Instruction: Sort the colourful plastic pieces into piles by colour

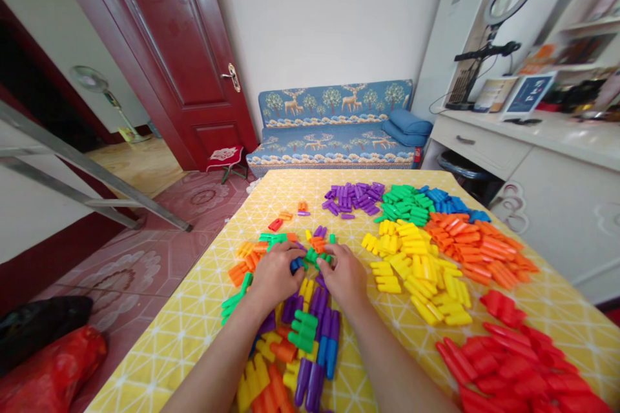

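Note:
My left hand (275, 274) is over a mixed heap of bullet-shaped plastic building pieces, its fingers curled round a blue piece (296, 264). Opposite it, my right hand (345, 276) pinches at a green piece (325, 259) between thumb and forefinger; the fingers partly hide it. Between the hands lie more green pieces and an orange piece (318, 244). Below them, nearer to me, are purple pieces (310, 384), a green joined piece (303, 330), and yellow, blue and orange ones. Orange pieces (245, 264) lie left of my left hand.
Colour-sorted piles lie on the yellow tablecloth (159, 342): purple (353, 198), green (407, 204), blue (448, 201), orange (477, 245), yellow (421, 268) and red (518, 364). Behind the table stands a blue patterned sofa (329, 135). A white cabinet (557, 187) is at right.

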`<state>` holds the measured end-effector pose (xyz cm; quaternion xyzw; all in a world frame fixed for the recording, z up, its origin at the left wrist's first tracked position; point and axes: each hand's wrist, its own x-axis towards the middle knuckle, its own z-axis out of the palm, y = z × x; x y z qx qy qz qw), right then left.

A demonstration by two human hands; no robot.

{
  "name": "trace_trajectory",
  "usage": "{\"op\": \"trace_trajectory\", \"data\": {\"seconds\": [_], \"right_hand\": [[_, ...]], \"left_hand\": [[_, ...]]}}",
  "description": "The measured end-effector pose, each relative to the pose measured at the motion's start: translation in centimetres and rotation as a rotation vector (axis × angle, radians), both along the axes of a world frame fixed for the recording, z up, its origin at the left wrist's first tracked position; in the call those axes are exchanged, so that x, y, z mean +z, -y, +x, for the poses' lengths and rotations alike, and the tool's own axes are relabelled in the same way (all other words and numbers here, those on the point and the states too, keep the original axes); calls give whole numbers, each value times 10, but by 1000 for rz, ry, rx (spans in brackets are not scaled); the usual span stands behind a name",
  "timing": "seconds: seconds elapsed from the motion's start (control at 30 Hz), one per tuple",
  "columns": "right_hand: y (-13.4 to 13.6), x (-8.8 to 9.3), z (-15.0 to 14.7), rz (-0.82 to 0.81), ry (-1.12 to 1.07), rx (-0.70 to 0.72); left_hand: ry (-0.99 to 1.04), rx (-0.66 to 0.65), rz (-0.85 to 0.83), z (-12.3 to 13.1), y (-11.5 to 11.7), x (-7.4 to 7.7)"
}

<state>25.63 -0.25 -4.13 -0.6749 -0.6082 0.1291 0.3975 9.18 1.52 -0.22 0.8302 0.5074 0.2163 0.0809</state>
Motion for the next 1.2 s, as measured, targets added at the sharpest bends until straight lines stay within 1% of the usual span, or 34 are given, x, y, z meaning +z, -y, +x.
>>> {"op": "trace_trajectory", "data": {"seconds": [0.1,0.2,0.37,0.47,0.53,0.6,0.7,0.77,0.83,0.87,0.93,1.0,1.07,1.13,1.2], "right_hand": [[3,3,-7,-25,95,24],[2,1,-9,-32,74,57],[-4,-7,-5,45,-112,84],[-7,-11,-1,72,-268,42],[-9,-12,1,74,-391,19],[-10,-13,0,101,-490,73],[-11,-14,-3,164,-519,249],[-10,-13,-5,182,-469,346],[-8,-10,-6,211,-382,373],[-7,-8,-5,229,-326,350],[-5,-1,-2,237,-190,250],[-2,9,2,151,-35,140],[1,19,6,-3,116,79],[4,26,9,-128,238,92],[6,30,13,-177,316,158]], "left_hand": [[-10,32,11,7,0,-4],[-10,17,3,12,0,-6],[9,-4,-14,12,1,-2],[22,-18,-7,9,-2,3],[47,6,2,6,-5,4],[84,61,4,2,-8,2],[58,96,0,-4,-13,-4],[-11,74,-7,-7,-14,-7],[-66,46,-19,-8,-14,-8],[-81,37,-24,-8,-14,-8],[-89,28,-26,-7,-13,-7],[-83,18,-26,-7,-13,-5],[-75,3,-34,-7,-12,-3],[-66,-15,-49,-7,-12,-2],[-55,-27,-62,-9,-11,-1]]}}
